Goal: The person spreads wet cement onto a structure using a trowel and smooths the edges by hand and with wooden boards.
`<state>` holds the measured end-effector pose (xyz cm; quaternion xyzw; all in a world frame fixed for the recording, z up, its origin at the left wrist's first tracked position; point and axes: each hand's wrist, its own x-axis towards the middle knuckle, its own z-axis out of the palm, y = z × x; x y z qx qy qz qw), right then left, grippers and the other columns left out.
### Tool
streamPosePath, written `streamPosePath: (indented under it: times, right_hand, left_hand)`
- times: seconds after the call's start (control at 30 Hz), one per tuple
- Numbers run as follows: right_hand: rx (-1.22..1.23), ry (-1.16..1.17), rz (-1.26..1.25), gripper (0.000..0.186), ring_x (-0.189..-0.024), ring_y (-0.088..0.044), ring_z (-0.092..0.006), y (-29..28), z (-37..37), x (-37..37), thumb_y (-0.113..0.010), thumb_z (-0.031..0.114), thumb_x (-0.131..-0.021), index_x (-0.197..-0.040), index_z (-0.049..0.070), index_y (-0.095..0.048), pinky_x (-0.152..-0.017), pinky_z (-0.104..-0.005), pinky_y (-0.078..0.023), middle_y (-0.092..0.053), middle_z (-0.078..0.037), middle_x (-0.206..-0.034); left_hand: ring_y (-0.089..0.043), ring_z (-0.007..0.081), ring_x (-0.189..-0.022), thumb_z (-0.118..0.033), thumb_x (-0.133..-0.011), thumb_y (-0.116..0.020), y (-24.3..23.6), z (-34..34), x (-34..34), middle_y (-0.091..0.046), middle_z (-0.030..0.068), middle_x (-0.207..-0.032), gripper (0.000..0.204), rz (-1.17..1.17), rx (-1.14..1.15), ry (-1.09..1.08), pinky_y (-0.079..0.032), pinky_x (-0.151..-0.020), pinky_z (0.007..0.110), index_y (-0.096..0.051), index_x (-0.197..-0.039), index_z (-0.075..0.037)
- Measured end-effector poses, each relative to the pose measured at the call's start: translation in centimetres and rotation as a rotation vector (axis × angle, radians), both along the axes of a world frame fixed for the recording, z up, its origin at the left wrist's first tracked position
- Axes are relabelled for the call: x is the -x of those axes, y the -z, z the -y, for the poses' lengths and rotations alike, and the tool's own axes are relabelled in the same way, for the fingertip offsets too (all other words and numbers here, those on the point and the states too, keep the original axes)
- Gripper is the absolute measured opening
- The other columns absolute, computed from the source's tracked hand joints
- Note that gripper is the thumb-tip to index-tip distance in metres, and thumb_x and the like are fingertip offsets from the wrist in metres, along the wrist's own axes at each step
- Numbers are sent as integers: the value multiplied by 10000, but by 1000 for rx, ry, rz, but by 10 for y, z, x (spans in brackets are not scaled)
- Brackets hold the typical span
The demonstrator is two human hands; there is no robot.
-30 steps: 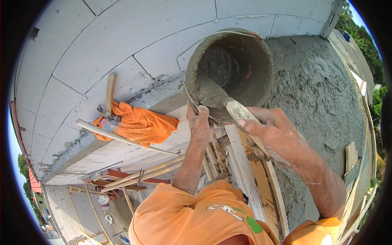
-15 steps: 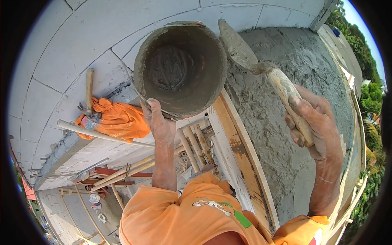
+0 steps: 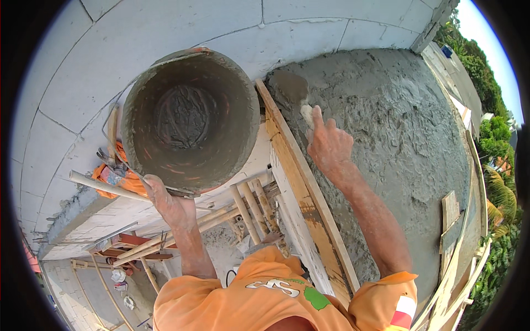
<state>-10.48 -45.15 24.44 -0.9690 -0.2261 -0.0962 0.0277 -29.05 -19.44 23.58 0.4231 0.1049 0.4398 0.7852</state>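
My left hand [image 3: 170, 201] grips the lower edge of a mortar-coated bucket [image 3: 221, 143], tilted so its open mouth faces me with grey mix in the bottom. My right hand [image 3: 331, 146] is closed on the pale handle of a trowel [image 3: 290, 85], partly hidden by my fingers. The blade lies on rough wet concrete [image 3: 386, 105] beside the top end of a wooden board [image 3: 295, 182], close to the white block wall [image 3: 301, 36].
Left of the bucket are a hammer [image 3: 112, 124], an orange cloth [image 3: 127, 179] and a white pipe [image 3: 94, 182]. Below are wooden poles [image 3: 248, 212] and a co-worker [image 3: 127, 265], small and partly hidden. Loose planks [image 3: 448, 220] line the right edge, with trees beyond.
The bucket in my left hand has moved leftward. The trowel came out of the bucket, was raised to the right, and is now down on the wet concrete in my right hand.
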Motion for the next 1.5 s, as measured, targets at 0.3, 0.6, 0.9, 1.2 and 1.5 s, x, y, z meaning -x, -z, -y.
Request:
streamPosePath:
  times: [0.3,0.6,0.9,1.2,1.5]
  right_hand:
    - [7,89,39,656,-664,-672,-326,0,32,11,-674,243,-866,-1435,82,-390,-535,-436,-524,-622,-163,-855]
    - [-534,285,-247,598,-870,-672,-393,-45,128,72,-633,285,-920,-1407,7,-425,-773,-500,-525,-669,-225,-988]
    - [219,939,-25,574,-818,-683,-351,-56,318,145,-642,308,-894,-1392,90,-457,-672,-486,-530,-669,-169,-854]
    - [196,742,-95,583,-746,-665,-360,-20,279,178,-654,256,-884,-1404,100,-441,-623,-475,-519,-637,-167,-879]
    - [-91,622,-116,618,-732,-655,-307,-31,238,231,-684,148,-879,-1448,121,-443,-643,-413,-511,-648,-143,-913]
  left_hand:
    - [-436,216,-1297,-426,-999,-521,5,3,-11,-447,55,-1426,552,-20,57,61,-383,-1085,422,-396,-1434,-110]
    - [-459,210,-1262,-412,-1017,-497,1,-15,-40,-447,95,-1447,573,-90,-123,106,-347,-1098,341,-411,-1416,-10]
    - [-457,175,-1224,-309,-1065,-405,-2,-16,-60,-439,120,-1465,488,-239,-682,-88,-301,-1106,285,-416,-1408,38]
    - [-532,236,-1194,-235,-992,-589,-4,-16,-55,-528,165,-1391,481,-273,-894,-317,-369,-1044,310,-473,-1339,77]
    - [-498,214,-1171,-197,-997,-580,-9,0,-49,-493,113,-1376,421,-277,-1018,-353,-343,-1029,291,-476,-1352,2]
